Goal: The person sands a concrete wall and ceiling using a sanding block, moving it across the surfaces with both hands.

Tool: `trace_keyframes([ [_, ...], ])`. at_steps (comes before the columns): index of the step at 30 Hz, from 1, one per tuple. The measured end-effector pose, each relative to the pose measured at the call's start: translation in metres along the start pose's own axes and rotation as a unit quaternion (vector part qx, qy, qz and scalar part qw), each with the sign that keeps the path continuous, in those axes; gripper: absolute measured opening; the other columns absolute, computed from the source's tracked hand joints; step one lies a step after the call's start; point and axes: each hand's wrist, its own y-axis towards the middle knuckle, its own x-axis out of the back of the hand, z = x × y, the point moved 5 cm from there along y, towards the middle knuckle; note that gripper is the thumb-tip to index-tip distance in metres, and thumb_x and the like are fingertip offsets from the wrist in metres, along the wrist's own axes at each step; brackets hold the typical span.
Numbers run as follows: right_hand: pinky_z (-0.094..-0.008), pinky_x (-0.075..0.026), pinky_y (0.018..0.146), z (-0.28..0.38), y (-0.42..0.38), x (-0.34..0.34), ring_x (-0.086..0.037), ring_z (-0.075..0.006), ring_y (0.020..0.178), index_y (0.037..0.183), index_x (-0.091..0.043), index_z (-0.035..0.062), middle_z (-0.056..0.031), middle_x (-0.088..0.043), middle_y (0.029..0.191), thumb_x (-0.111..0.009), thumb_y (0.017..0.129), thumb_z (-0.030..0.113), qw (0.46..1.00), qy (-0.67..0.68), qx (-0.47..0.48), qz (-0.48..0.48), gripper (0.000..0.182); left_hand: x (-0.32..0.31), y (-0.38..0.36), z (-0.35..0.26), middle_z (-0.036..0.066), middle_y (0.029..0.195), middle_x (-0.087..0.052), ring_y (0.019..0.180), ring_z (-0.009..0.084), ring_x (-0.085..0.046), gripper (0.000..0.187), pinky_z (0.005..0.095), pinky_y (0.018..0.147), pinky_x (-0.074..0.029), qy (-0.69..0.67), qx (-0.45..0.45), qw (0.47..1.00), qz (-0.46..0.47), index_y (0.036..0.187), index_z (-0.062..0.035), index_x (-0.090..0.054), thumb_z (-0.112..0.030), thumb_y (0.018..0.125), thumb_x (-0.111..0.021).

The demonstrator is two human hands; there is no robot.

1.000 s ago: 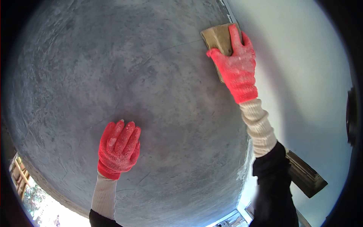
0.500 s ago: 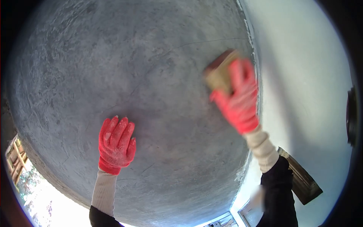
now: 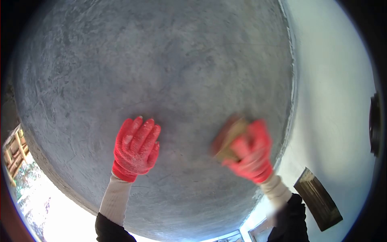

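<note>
My left hand [image 3: 136,148], in a red coated glove, lies flat against the grey plastered wall [image 3: 177,72], with its fingers stretched out and nothing held. To the right, my right hand [image 3: 254,153], in a matching red glove, is closed round a tan block [image 3: 231,139] with a reddish-brown face. The block is against or very near the wall surface and is blurred by motion. Cream cuffs and black sleeves cover both wrists and forearms.
A white wall [image 3: 330,80] meets the grey one along a rough edge at right. On it are a dark round object [image 3: 375,125] and a brown board-like piece [image 3: 318,199]. Bright daylight and a wooden lattice [image 3: 15,153] show at lower left.
My right hand has moved down the wall with the tan block. My left hand sits slightly further right and higher in view, still flat. The view has shifted a little.
</note>
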Motion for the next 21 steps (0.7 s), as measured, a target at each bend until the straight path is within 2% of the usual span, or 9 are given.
trace_keyframes([
  [1, -0.0523, -0.048, 0.094, -0.028, 0.006, 0.007, -0.051, -0.0452, 0.116, 0.121, -0.061, 0.0197, -0.0200, -0.048, 0.134, -0.088, 0.063, 0.026, 0.990, -0.005, -0.106, -0.088, 0.064, 0.000, 0.000, -0.001, 0.012, 0.128, -0.061, 0.124, 0.0345, -0.054, 0.036, 0.0523, 0.102, -0.047, 0.002, -0.007, 1.000, -0.001, 0.118, -0.0044, -0.068, -0.019, 0.086, -0.061],
  [3, -0.0555, -0.043, 0.100, -0.087, 0.009, 0.009, -0.046, -0.0503, 0.123, 0.134, -0.052, 0.0085, -0.0280, -0.038, 0.145, -0.088, 0.065, 0.022, 0.949, 0.023, -0.268, -0.163, 0.079, 0.000, 0.000, 0.000, 0.012, 0.128, -0.061, 0.124, 0.0345, -0.054, 0.036, 0.0524, 0.102, -0.048, 0.003, 0.005, 1.000, 0.005, 0.117, -0.0049, -0.068, -0.018, 0.084, -0.062],
  [5, -0.0555, -0.042, 0.101, -0.079, 0.003, 0.002, -0.045, -0.0507, 0.125, 0.137, -0.049, 0.0084, -0.0289, -0.038, 0.145, -0.087, 0.067, 0.021, 0.953, -0.054, -0.259, -0.151, 0.081, -0.001, 0.002, 0.001, 0.012, 0.128, -0.061, 0.124, 0.0344, -0.054, 0.036, 0.0524, 0.102, -0.048, 0.000, 0.024, 1.000, 0.017, 0.117, -0.0054, -0.069, -0.017, 0.083, -0.063],
  [8, -0.0545, -0.043, 0.100, 0.000, -0.016, -0.015, -0.045, -0.0500, 0.126, 0.130, -0.056, 0.0209, -0.0268, -0.040, 0.143, -0.087, 0.071, 0.022, 0.961, -0.079, -0.222, -0.147, 0.067, 0.000, 0.003, 0.002, 0.009, 0.128, -0.062, 0.124, 0.0327, -0.054, 0.039, 0.0507, 0.102, -0.049, -0.005, 0.030, 1.000, 0.010, 0.117, -0.0069, -0.070, -0.015, 0.079, -0.066],
  [13, -0.0627, -0.042, 0.102, 0.087, -0.073, -0.058, -0.044, -0.0478, 0.132, 0.135, -0.048, 0.0149, -0.0285, -0.037, 0.146, -0.085, 0.074, 0.038, 0.972, 0.116, 0.152, 0.135, 0.075, 0.004, 0.004, 0.002, 0.008, 0.127, -0.064, 0.124, 0.0308, -0.054, 0.042, 0.0495, 0.101, -0.051, -0.006, 0.026, 0.999, 0.022, 0.118, -0.0076, -0.071, -0.013, 0.076, -0.069],
  [15, -0.0572, -0.044, 0.100, 0.047, -0.068, -0.036, -0.045, -0.0491, 0.130, 0.137, -0.054, 0.0245, -0.0225, -0.039, 0.146, -0.088, 0.068, 0.028, 0.998, 0.031, 0.021, 0.048, 0.076, 0.003, 0.003, 0.001, 0.008, 0.127, -0.064, 0.125, 0.0304, -0.055, 0.041, 0.0489, 0.100, -0.052, -0.011, 0.018, 1.000, 0.013, 0.117, -0.0073, -0.071, -0.014, 0.076, -0.069],
  [17, -0.0577, -0.042, 0.103, -0.006, -0.060, -0.019, -0.043, -0.0507, 0.131, 0.143, -0.051, 0.0162, -0.0235, -0.037, 0.151, -0.085, 0.071, 0.026, 0.987, -0.009, -0.102, -0.128, 0.081, 0.002, 0.001, 0.001, 0.009, 0.126, -0.064, 0.124, 0.0312, -0.055, 0.040, 0.0491, 0.100, -0.051, -0.013, 0.017, 1.000, 0.000, 0.115, -0.0068, -0.071, -0.014, 0.076, -0.068],
  [19, -0.0577, -0.039, 0.107, -0.069, -0.066, -0.007, -0.041, -0.0511, 0.132, 0.150, -0.043, 0.0089, -0.0289, -0.032, 0.154, -0.082, 0.073, 0.023, 0.895, 0.073, -0.403, -0.178, 0.088, 0.001, 0.002, 0.003, 0.010, 0.125, -0.064, 0.122, 0.0321, -0.055, 0.039, 0.0492, 0.099, -0.051, -0.016, 0.019, 1.000, -0.010, 0.114, -0.0063, -0.071, -0.014, 0.076, -0.067],
  [21, -0.0573, -0.038, 0.108, -0.066, -0.065, -0.009, -0.041, -0.0503, 0.133, 0.153, -0.039, 0.0081, -0.0287, -0.032, 0.154, -0.081, 0.073, 0.023, 0.897, 0.016, -0.410, -0.163, 0.091, 0.002, 0.000, 0.003, 0.009, 0.125, -0.065, 0.122, 0.0317, -0.055, 0.039, 0.0494, 0.098, -0.051, -0.016, 0.044, 0.999, -0.009, 0.114, -0.0067, -0.071, -0.013, 0.076, -0.067],
])
